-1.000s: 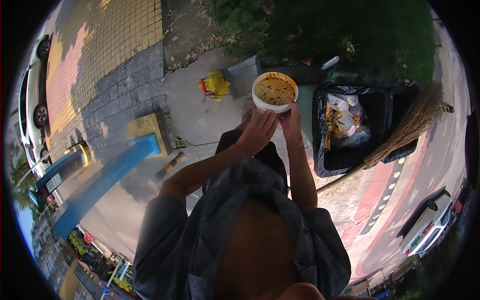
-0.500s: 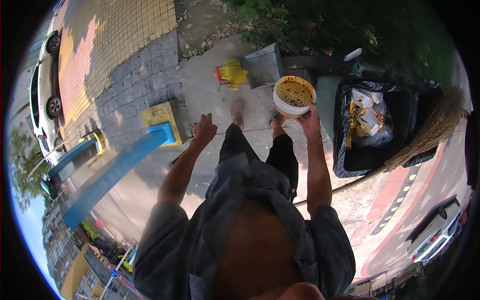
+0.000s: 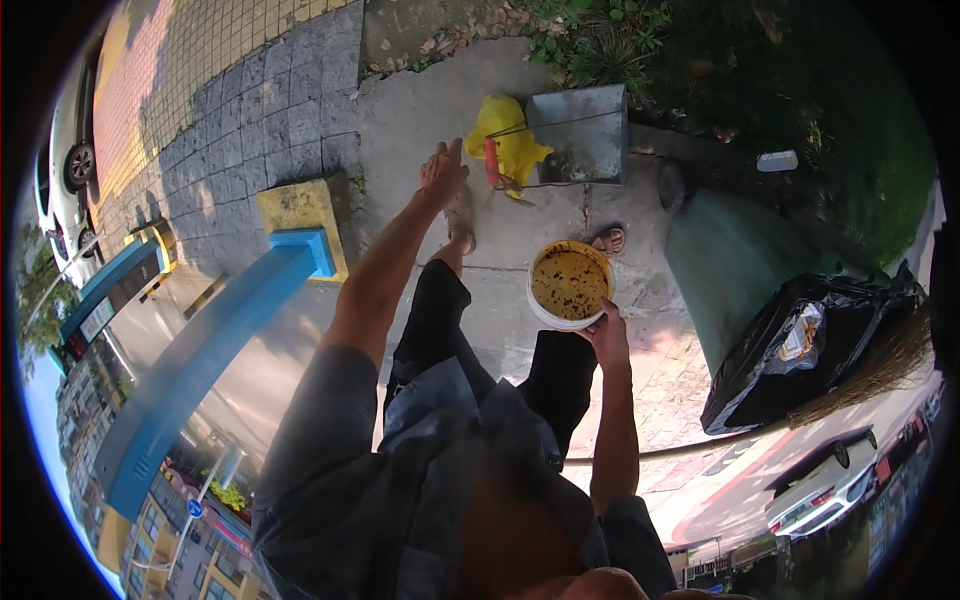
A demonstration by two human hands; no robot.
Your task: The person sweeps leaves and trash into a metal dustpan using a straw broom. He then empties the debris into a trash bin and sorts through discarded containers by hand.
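My right hand point(image 3: 606, 335) grips a round white plastic bucket point(image 3: 572, 287) by its rim. The bucket's inside is stained yellow-brown and dotted with dark specks. My left hand point(image 3: 443, 176) is stretched forward, holding nothing, with its fingers partly extended. Just to its right a yellow plastic bag point(image 3: 515, 150) lies against an open grey metal dustpan point(image 3: 592, 165) on the pavement. A red handle-like piece point(image 3: 491, 160) shows on the bag, and a thin dark rod crosses over the dustpan.
A green wheeled bin point(image 3: 725, 260) lined with a black bag stands to my right, with litter inside. Beside it rests a straw broom point(image 3: 870, 375). A blue post point(image 3: 215, 370) on a yellow base is at my left. Plants point(image 3: 610, 50) border the pavement ahead.
My left hand has reached forward, up near the yellow bag. The bucket in my right hand has come lower and closer to my body. My view has shifted, and the bin sits farther right.
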